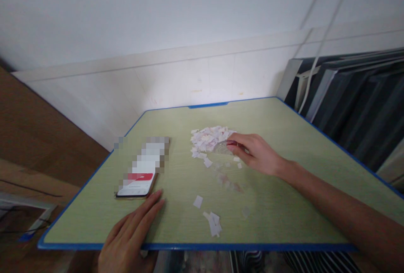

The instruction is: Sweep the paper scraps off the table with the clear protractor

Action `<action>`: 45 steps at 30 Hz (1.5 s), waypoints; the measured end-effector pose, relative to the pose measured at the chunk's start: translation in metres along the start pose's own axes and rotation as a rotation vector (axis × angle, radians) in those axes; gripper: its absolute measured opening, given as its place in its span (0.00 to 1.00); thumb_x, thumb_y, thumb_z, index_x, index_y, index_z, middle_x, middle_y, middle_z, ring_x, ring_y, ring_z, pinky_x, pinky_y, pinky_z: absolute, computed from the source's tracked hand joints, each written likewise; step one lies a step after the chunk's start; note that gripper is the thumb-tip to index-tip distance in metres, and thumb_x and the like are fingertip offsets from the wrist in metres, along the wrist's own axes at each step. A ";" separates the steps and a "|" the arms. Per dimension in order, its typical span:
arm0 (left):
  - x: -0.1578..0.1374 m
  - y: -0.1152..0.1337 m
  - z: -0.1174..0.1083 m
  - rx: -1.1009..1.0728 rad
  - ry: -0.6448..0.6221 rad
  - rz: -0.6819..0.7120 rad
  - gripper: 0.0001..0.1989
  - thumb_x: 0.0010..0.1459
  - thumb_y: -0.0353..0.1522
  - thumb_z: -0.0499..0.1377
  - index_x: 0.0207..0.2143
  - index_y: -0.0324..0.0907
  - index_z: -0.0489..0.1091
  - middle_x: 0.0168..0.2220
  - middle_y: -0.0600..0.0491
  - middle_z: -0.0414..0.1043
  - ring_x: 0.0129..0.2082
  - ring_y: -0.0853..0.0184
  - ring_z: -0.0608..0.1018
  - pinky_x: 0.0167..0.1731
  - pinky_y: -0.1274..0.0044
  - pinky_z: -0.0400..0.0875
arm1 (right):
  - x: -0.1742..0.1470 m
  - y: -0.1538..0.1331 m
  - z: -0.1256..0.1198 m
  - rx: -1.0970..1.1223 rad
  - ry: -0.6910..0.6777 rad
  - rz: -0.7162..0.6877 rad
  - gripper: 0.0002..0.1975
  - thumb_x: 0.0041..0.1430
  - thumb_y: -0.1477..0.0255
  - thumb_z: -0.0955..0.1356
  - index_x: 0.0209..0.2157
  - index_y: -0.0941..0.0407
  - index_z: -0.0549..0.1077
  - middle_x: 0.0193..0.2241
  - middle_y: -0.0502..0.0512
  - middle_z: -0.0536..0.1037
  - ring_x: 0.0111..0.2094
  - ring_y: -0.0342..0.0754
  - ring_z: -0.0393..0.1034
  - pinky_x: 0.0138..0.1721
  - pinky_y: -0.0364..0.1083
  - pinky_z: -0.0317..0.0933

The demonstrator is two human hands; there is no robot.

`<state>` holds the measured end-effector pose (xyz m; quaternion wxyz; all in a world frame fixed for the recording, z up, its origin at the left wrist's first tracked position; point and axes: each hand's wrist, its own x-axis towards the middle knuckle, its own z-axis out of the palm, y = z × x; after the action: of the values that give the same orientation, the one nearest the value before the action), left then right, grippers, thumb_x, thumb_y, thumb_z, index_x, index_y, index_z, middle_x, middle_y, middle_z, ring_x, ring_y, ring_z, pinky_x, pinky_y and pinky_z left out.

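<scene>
In the head view, nearest is the left hand, its fingers straight and resting on the tabletop at the near edge. To its right lie a few loose paper pieces. Just beyond its fingertips is a phone, screen up. Farther, the right hand holds its fingers narrow, pinching a see-through patterned piece against the paper pile. Behind stands the pale wall.
</scene>
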<state>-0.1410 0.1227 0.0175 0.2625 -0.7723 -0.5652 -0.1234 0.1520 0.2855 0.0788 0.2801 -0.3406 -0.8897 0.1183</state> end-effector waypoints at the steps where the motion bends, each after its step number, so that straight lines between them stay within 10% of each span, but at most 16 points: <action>1: 0.000 0.000 0.000 0.000 0.004 0.001 0.27 0.47 0.24 0.48 0.52 0.39 0.63 0.51 0.47 0.73 0.44 0.62 0.76 0.44 0.71 0.64 | 0.000 0.000 0.001 -0.013 -0.004 -0.003 0.10 0.63 0.72 0.59 0.31 0.58 0.67 0.24 0.52 0.70 0.23 0.42 0.60 0.26 0.41 0.49; 24: 0.002 -0.002 -0.002 -0.007 0.013 0.029 0.27 0.46 0.23 0.49 0.51 0.37 0.63 0.50 0.46 0.74 0.44 0.63 0.78 0.44 0.72 0.64 | -0.013 0.006 -0.025 0.050 -0.157 -0.095 0.10 0.60 0.73 0.61 0.24 0.57 0.66 0.16 0.45 0.62 0.17 0.38 0.54 0.21 0.40 0.45; 45: 0.000 -0.004 0.000 0.038 0.032 0.084 0.28 0.44 0.25 0.51 0.52 0.39 0.63 0.51 0.48 0.74 0.43 0.65 0.79 0.43 0.73 0.65 | -0.006 -0.006 0.003 -0.092 -0.128 -0.012 0.12 0.65 0.71 0.58 0.32 0.58 0.70 0.26 0.53 0.74 0.26 0.44 0.66 0.27 0.41 0.51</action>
<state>-0.1449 0.1241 0.0186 0.2910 -0.7882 -0.5302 -0.1138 0.1504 0.2767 0.0763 0.2074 -0.3394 -0.9123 0.0971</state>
